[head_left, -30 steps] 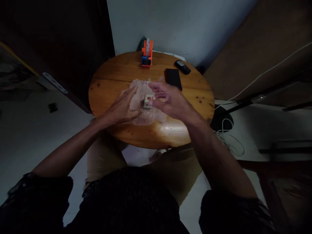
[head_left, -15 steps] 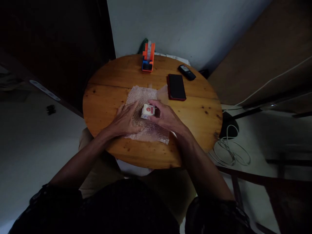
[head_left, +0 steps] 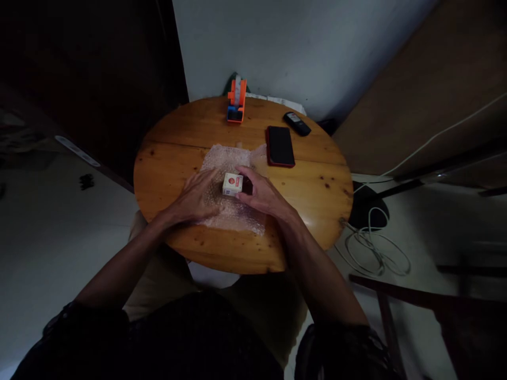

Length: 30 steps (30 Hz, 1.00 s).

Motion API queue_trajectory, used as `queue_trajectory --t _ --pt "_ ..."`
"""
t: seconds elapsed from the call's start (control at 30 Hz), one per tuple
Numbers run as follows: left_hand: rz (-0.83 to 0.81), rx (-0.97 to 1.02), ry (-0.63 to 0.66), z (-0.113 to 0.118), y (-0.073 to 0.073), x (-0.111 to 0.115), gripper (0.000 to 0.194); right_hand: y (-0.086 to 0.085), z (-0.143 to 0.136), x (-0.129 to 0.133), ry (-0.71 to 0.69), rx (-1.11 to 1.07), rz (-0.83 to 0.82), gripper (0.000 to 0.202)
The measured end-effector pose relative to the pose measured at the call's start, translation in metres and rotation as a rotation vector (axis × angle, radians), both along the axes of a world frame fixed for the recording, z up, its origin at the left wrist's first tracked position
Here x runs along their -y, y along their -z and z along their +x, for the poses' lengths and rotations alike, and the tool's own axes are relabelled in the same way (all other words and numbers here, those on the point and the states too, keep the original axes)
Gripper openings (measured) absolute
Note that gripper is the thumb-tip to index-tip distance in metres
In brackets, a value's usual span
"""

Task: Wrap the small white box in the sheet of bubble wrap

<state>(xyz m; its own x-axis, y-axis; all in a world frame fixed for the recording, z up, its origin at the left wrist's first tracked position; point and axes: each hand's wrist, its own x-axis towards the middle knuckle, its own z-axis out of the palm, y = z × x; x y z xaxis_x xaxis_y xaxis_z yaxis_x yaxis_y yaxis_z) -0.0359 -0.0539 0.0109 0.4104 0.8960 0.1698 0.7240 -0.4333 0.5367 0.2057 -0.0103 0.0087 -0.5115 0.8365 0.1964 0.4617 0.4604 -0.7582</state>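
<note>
A small white box [head_left: 232, 184] with red print is over the middle of a sheet of bubble wrap [head_left: 237, 220]. My right hand [head_left: 263, 193] has its thumb and fingertips at the near and far corners of the box's right end, pinching it. To the left, my left hand [head_left: 197, 198] is spread open over the bubble wrap's left side, fingers apart, holding nothing. A gap separates it from the box. Dim light hides whether the left palm presses on the wrap.
On the round wooden table [head_left: 312, 195], an orange and blue tape dispenser [head_left: 236, 100] stands at the back. A dark phone-like slab with red edges [head_left: 281, 146] and a black handset [head_left: 297, 123] lie at the back right. A pale coiled cable [head_left: 370, 243] is on the floor at right.
The box looks more level and squared now, with my right hand still at its right end. My left hand has shifted slightly left of it. The whole view has moved a little.
</note>
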Motion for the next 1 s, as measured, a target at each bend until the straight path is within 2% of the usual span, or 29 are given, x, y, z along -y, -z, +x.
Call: queue_trajectory --t 0.1,0.2,0.3,0.4,0.5,0.57,0.7,0.8,0.9,1.0 --pt "0.069 -0.035 0.013 -0.005 -0.015 0.024 0.059 0.002 -0.002 0.0 -0.001 -0.01 0.021 0.073" --pt "0.149 -0.158 0.112 -0.004 -0.023 0.05 0.042 0.002 -0.003 -0.001 0.011 -0.023 0.037 0.07" --pt "0.222 -0.254 0.144 0.003 -0.022 0.061 0.031 0.002 -0.003 -0.001 0.016 -0.031 0.046 0.066" --pt "0.262 -0.281 0.175 0.011 -0.018 0.059 0.017 0.002 -0.001 -0.002 0.015 -0.014 0.056 0.062" --pt "0.25 -0.208 0.166 0.018 -0.019 0.052 0.018 0.003 -0.001 -0.003 0.007 -0.003 0.052 0.061" --pt "0.223 -0.105 0.103 0.02 -0.023 0.045 0.017 0.003 0.0 -0.002 -0.009 -0.032 0.01 0.062" --pt "0.068 0.109 -0.065 0.024 -0.034 0.014 0.01 -0.004 0.006 -0.002 -0.021 -0.24 -0.226 0.063" --pt "-0.005 0.171 -0.202 0.029 -0.039 -0.014 0.008 -0.013 0.015 -0.003 0.041 -0.417 -0.347 0.06" --pt "-0.098 0.188 -0.321 0.035 -0.037 -0.035 0.009 -0.018 0.02 -0.005 0.09 -0.487 -0.384 0.064" --pt "-0.163 0.262 -0.315 0.038 -0.029 -0.046 0.012 -0.014 0.017 -0.006 0.146 -0.468 -0.395 0.067"
